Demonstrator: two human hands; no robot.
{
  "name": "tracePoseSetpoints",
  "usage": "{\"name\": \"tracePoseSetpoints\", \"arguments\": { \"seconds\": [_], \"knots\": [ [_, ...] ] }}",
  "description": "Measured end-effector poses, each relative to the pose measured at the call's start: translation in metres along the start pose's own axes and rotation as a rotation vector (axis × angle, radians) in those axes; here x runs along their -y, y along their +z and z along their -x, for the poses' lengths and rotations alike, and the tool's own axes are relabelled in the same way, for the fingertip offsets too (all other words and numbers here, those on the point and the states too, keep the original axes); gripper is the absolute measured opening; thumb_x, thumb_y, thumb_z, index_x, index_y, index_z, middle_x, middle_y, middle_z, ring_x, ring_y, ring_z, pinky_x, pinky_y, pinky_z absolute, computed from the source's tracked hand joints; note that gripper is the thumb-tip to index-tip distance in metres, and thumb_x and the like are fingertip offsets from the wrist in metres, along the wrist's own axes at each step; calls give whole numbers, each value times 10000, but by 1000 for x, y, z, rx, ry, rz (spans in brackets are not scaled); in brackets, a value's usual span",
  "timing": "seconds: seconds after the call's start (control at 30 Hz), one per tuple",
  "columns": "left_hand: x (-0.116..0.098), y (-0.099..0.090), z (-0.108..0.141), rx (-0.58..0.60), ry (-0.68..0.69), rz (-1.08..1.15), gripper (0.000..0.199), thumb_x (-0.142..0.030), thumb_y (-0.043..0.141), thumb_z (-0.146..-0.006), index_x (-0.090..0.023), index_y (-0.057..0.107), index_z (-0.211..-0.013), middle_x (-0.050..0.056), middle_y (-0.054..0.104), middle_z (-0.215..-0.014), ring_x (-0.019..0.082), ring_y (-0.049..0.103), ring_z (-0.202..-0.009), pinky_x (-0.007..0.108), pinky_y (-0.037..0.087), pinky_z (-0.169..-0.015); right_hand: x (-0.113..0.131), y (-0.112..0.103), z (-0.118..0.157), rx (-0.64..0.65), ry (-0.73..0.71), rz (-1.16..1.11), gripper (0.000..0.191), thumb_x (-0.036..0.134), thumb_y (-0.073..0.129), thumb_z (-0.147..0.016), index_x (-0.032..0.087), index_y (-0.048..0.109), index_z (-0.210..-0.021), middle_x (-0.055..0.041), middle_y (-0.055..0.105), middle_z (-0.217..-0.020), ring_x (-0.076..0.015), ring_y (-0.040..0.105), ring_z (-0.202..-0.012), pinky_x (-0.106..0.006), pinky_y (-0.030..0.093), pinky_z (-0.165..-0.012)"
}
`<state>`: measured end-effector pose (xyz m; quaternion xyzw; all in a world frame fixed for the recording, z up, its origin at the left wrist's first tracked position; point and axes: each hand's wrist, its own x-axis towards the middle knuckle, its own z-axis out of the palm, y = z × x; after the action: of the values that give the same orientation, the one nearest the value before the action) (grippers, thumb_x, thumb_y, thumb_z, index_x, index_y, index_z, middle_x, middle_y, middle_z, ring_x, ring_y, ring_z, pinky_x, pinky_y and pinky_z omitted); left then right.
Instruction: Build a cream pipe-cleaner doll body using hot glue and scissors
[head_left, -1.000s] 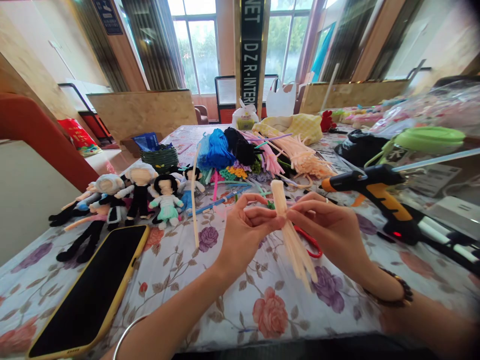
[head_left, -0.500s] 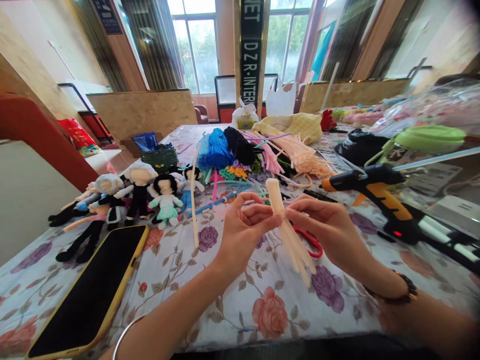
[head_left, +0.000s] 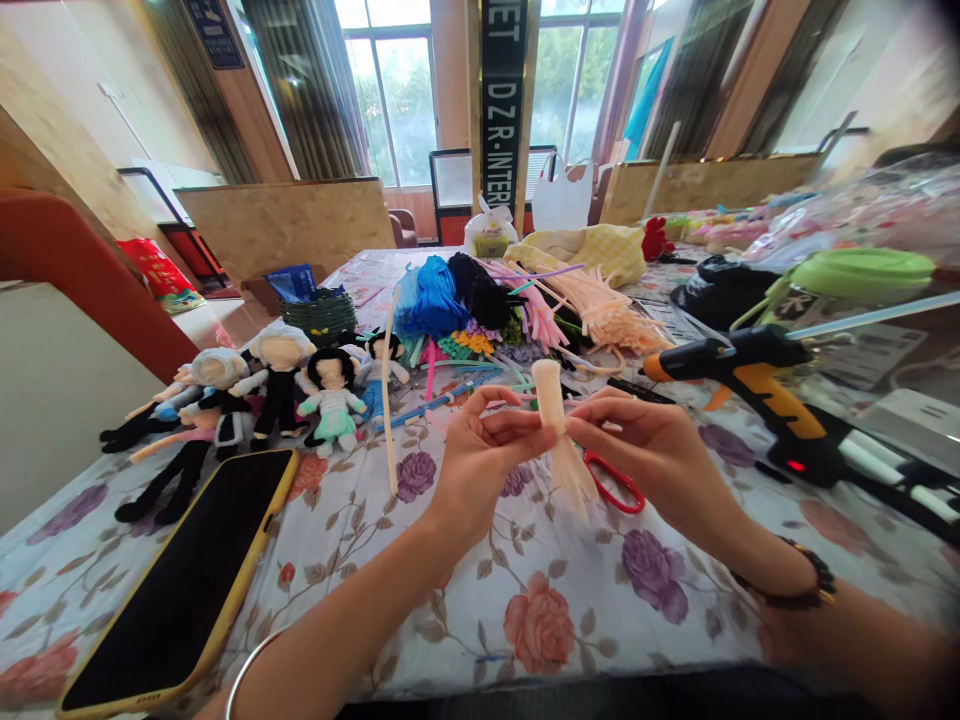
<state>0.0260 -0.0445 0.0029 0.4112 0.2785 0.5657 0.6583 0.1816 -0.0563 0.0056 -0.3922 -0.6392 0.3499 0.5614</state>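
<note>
Toward the worktop [head_left: 645, 650]'s near edge, the left hand [head_left: 480, 460] and right hand [head_left: 652, 445] gripped a cream bundle [head_left: 550, 395], grip pinched narrow, its top rounded, blurred strands flaring below.

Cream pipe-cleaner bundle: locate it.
Head view, right of centre: the cream pipe-cleaner bundle is pinched by the left hand and right hand, beside the red handle.

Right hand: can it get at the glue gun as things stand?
Likely yes: the glue gun lies just right of the right hand, nothing obvious between; it would probably need to release the cream bundle first.
</note>
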Motion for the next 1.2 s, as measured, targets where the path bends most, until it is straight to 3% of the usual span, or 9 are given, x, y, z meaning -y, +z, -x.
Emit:
{"name": "tracePoseSetpoints", "arguments": {
  "seconds": [0.17,0.47,0.9,1.2],
  "knots": [
    [2,-1,-2,-6,-6,-15,359,-97,791,-547,-184,543,-792,-46,689,-641,96,636,-618,215,495,-664,0,-2,0,4,-19,69,109,320,697,-722,213,711,-737,-32,620,-756,-118,591,-652,-205,516,-527],
    [2,-1,-4,8,72,-117,431,-123,797,-539,-188,593,-912,-29,689,-756,82,638,-644,192,506,-650,2,-3,2,25,80,53,117,344,684,-735,242,726,-773,-27,610,-806,-130,570,-715,-240,486,-594],
    [1,0,-1,35,-22,-147,255,-281,717,-698,-169,563,-867,7,711,-669,164,685,-641,305,563,-677,-3,-4,3,-24,-7,184,115,337,653,-769,246,723,-775,-25,609,-766,-142,570,-691,-281,462,-587],
    [1,0,-1,67,15,-110,270,-185,746,-654,-171,575,-863,-15,706,-650,125,670,-616,231,547,-633,3,-2,5,-57,-93,311,101,300,646,-779,234,709,-737,-9,590,-697,-120,545,-643,-259,435,-554]
  ]
}}
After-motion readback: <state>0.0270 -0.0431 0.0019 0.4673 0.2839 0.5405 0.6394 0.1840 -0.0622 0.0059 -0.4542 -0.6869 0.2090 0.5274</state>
